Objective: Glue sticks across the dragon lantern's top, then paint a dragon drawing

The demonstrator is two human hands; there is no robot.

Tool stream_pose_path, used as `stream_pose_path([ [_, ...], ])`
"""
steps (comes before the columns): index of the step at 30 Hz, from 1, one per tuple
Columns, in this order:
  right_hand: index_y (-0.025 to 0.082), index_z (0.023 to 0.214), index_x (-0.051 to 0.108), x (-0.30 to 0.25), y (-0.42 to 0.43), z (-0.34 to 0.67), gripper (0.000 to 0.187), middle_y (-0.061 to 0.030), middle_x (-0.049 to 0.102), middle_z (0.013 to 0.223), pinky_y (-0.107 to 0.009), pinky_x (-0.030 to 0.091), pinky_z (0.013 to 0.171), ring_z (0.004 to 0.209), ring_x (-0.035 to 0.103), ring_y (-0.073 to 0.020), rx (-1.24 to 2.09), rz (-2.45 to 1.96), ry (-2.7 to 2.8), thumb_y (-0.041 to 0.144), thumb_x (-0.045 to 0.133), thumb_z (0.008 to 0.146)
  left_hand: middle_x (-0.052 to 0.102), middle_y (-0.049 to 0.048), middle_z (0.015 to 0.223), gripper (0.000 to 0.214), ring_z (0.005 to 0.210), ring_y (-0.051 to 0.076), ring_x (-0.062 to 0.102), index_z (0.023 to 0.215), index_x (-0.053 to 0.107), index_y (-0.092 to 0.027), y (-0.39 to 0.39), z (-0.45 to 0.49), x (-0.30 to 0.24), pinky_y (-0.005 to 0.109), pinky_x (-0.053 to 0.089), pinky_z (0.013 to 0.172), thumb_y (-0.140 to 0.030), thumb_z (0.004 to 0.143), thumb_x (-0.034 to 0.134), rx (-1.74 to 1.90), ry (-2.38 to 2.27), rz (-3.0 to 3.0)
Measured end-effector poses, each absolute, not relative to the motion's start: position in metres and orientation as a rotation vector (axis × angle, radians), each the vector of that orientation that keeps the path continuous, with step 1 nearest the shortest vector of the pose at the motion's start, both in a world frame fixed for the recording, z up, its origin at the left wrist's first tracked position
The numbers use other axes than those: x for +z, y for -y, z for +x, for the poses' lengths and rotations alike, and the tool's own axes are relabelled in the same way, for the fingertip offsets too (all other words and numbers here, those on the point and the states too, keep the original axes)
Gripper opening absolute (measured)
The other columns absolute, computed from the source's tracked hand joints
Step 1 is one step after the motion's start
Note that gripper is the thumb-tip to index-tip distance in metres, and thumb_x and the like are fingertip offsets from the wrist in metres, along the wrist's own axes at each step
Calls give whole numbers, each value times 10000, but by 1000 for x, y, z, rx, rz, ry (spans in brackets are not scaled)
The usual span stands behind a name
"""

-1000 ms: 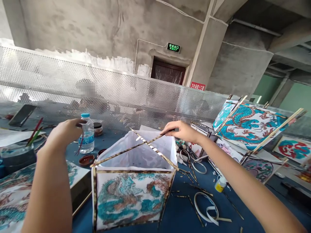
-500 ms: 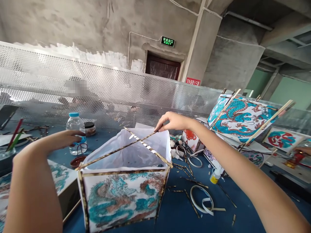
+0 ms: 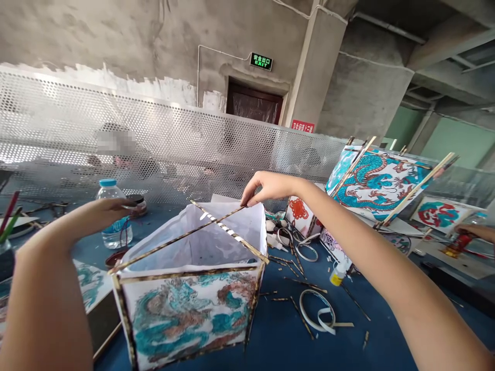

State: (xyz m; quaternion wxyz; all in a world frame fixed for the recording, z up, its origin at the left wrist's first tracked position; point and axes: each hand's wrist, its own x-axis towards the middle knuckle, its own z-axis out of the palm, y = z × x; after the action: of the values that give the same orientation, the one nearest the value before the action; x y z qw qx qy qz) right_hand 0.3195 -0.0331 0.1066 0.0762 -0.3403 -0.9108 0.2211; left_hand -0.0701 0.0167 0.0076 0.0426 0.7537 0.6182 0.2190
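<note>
A square paper lantern (image 3: 185,314) painted with a teal and brown dragon stands in front of me on the blue table. Two mottled bamboo sticks (image 3: 181,237) cross over its open top. My right hand (image 3: 266,186) pinches the far end of one stick at the lantern's back right corner. My left hand (image 3: 102,208) hovers beyond the lantern's left side, fingers curled round a thin dark loop of string beside a water bottle (image 3: 112,211).
Tape rings (image 3: 315,314), loose bamboo sticks and a small glue bottle (image 3: 338,272) lie right of the lantern. Finished dragon panels (image 3: 377,185) lean at the right. Someone's hand (image 3: 474,230) shows at the far right. A perforated metal screen (image 3: 174,144) runs along the table's back.
The view has drifted right and the lantern sits lower left in frame. My left hand dropped towards the bottle, then rose slightly. My right hand keeps pinching the stick end.
</note>
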Motion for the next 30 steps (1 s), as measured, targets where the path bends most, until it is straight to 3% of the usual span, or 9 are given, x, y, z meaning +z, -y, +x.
stream_pose_path([
  [5, 108, 937, 714, 107, 34, 318, 232, -86, 727, 916, -268, 485, 820, 851, 658, -146, 650, -999, 2773, 139, 651, 715, 628, 46, 1179, 545, 1044, 187, 571, 1159, 585, -151, -13, -11, 56, 254, 406, 899, -478, 759, 410, 717, -1489, 2462],
  [11, 151, 924, 722, 102, 31, 316, 223, -51, 729, 908, -258, 482, 813, 848, 655, -135, 678, -991, 2782, 137, 652, 712, 590, 30, 1238, 416, 1095, 167, 538, 1195, 574, -212, -9, 93, 106, 216, 382, 888, -363, 824, 462, 193, -850, 2713],
  [14, 160, 908, 727, 102, 31, 314, 214, -41, 731, 892, -259, 478, 806, 839, 654, -135, 653, -998, 2779, 137, 654, 708, 660, 21, 1114, 351, 994, 175, 584, 1111, 633, -218, -11, 124, 104, 215, 415, 811, -298, 800, 490, 22, -655, 2652],
  [20, 160, 904, 733, 106, 34, 312, 211, -41, 733, 875, -240, 463, 770, 812, 652, -136, 503, -997, 2812, 152, 654, 708, 706, 17, 763, 242, 776, 189, 602, 838, 718, -149, -16, 152, 96, 230, 429, 662, -202, 632, 603, 114, -645, 2705],
  [30, 177, 905, 734, 109, 42, 313, 212, -26, 733, 878, -245, 450, 776, 809, 651, -138, 472, -1018, 2805, 150, 638, 719, 705, 11, 730, 231, 732, 178, 594, 808, 728, -134, -29, 157, 94, 223, 419, 635, -226, 624, 621, 184, -633, 2743],
])
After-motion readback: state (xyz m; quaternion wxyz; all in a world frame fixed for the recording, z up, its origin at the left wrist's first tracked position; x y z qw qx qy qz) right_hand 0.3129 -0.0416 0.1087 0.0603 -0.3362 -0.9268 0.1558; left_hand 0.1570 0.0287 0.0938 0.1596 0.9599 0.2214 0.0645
